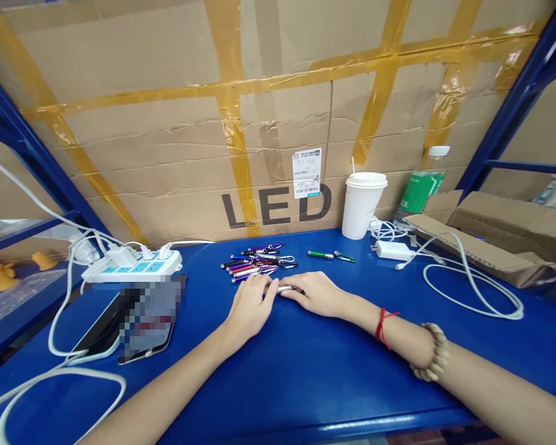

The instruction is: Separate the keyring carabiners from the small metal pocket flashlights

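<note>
A slim silver keychain flashlight lies across the gap between my hands, just above the blue tabletop. My left hand has its fingers closed on one end, and my right hand pinches the other. Fingers hide most of its length. Just beyond my left hand is a loose pile of similar keychain flashlights in purple, blue, red, black and silver, with small carabiner clips. A single green keychain flashlight with its green clip rests apart, beyond my right hand.
On the left, a white power strip with plugs stands near two phone-like devices and loose white cables. A lidded white cup, a bottle, a charger and an open cardboard box stand right. A large carton walls the back.
</note>
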`<state>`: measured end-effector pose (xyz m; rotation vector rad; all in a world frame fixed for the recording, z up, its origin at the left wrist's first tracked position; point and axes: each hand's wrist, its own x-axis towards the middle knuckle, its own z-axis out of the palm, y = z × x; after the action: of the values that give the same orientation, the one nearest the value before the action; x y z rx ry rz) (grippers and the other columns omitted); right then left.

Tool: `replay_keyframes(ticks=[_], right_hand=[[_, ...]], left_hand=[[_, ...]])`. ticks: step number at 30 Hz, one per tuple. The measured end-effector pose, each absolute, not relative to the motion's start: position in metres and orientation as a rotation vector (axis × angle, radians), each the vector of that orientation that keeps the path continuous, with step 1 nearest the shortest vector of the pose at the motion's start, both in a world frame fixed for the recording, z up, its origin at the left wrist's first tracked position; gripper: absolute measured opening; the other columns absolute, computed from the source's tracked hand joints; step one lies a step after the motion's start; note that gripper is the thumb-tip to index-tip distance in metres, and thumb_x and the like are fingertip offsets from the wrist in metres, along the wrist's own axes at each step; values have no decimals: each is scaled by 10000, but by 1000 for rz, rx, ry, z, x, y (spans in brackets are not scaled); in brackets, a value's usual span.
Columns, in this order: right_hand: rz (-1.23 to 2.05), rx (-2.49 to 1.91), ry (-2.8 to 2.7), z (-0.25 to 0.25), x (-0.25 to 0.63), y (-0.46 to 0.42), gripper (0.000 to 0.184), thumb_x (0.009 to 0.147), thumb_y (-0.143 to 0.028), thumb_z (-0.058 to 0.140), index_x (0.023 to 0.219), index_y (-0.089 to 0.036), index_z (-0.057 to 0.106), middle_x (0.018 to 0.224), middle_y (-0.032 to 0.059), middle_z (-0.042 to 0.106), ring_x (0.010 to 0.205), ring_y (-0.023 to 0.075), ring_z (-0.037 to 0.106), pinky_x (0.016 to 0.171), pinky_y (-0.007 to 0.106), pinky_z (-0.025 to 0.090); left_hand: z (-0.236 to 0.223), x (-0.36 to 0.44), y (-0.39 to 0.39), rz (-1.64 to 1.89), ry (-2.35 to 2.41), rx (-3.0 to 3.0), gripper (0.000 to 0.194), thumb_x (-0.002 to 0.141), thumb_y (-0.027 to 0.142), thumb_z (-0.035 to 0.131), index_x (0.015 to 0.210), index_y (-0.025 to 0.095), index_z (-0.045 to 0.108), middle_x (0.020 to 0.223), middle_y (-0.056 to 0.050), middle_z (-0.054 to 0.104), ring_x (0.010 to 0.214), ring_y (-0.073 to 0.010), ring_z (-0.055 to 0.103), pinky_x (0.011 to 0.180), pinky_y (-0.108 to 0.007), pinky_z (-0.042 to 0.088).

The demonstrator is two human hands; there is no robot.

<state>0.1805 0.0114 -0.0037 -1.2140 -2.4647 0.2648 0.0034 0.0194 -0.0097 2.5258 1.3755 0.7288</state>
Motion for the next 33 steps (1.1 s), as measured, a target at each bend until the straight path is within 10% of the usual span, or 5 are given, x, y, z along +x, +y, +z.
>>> replay_keyframes(ticks=[19, 33], right_hand=[[212, -1355, -2341, 1, 180, 11, 367, 763, -575, 482, 776, -249, 651, 676, -21, 652, 634, 119, 581, 508, 212, 266], [248, -1316, -2277, 1, 180, 11, 258, 858, -428, 427, 926, -265, 614, 879, -22, 668, 735, 124, 590, 568, 208, 314]], left_hand=[[-3, 6, 15, 645, 1435, 2541, 368, 910, 333, 221, 683, 190, 473, 783, -34, 579, 804, -193, 511, 707, -319, 373], [-4, 3, 16, 869, 1298, 2295, 349, 909, 362, 189, 691, 198, 406, 740, -11, 514, 723, -153, 483, 704, -283, 375]])
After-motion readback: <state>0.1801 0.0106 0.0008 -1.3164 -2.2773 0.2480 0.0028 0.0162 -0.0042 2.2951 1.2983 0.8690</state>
